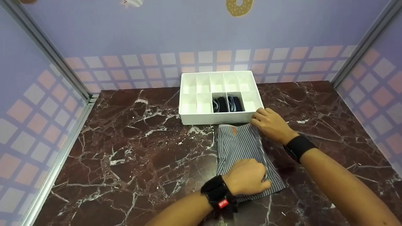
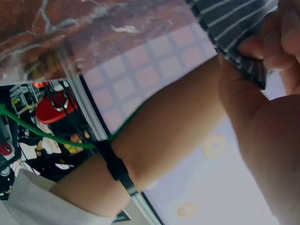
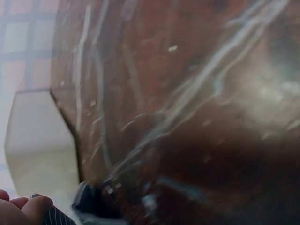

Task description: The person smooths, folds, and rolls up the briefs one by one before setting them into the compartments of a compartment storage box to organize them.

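Taking the striped garment (image 1: 237, 146) as the clock's centre, a white divided box (image 1: 201, 119) stands close at 11 to 12 o'clock, its front wall just beyond the cloth's top edge; two of its near-row compartments hold dark folded cloths (image 1: 222, 104). Behind it rises the patterned back wall (image 1: 188, 34), and veined dark red tabletop (image 1: 141, 175) spreads all round. The left hand (image 1: 248, 177) and its black band (image 1: 216, 191) block the view of the garment's lower half. The garment lies on the tabletop, narrowly striped in grey-blue and white, with a pale top edge, a small orange tag (image 1: 234, 130) towards 11 and a few creases. The right hand (image 1: 270, 125) pinches its corner at 1 o'clock; the left pinches its edge towards 5.
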A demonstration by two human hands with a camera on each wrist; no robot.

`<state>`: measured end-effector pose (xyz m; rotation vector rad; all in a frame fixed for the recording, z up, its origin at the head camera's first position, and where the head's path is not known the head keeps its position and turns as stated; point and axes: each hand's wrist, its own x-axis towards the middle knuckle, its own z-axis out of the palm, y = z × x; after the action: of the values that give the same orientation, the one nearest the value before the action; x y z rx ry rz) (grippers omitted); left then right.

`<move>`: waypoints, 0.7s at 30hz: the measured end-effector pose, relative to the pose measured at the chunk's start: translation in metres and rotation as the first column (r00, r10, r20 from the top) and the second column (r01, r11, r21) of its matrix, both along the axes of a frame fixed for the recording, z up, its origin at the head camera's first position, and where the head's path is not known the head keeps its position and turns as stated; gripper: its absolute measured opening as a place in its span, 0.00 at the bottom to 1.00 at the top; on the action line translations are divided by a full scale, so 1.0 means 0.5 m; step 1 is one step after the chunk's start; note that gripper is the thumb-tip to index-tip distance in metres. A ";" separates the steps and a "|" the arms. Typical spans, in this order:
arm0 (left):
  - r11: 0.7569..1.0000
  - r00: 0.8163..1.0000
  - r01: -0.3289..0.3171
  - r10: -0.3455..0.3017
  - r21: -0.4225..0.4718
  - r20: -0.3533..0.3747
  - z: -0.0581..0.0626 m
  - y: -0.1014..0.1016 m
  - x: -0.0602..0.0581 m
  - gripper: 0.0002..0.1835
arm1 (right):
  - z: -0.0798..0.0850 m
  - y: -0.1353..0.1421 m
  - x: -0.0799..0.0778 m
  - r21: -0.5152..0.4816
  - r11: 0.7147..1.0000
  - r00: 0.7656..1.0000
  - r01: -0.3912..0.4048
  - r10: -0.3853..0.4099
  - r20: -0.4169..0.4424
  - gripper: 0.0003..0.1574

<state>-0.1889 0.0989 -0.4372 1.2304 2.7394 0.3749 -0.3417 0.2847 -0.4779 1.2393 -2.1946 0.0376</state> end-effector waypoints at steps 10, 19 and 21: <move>0.996 0.996 0.071 -0.074 -0.061 -0.052 -0.061 0.025 0.021 0.12 | -0.055 0.029 0.013 0.034 0.999 0.996 0.034 -0.036 0.079 0.17; 0.991 0.981 0.074 -0.093 0.115 0.169 -0.044 -0.104 -0.006 0.17 | -0.064 0.042 0.020 0.048 0.999 0.993 0.004 -0.010 0.117 0.18; 0.991 0.986 0.025 -0.046 0.134 0.160 -0.037 -0.141 -0.011 0.17 | -0.062 0.042 0.024 0.035 0.999 0.992 0.007 -0.011 0.123 0.17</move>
<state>-0.1946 0.0286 -0.4558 1.2180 2.5870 0.6314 -0.3298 0.3059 -0.5087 1.2761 -2.3155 0.0748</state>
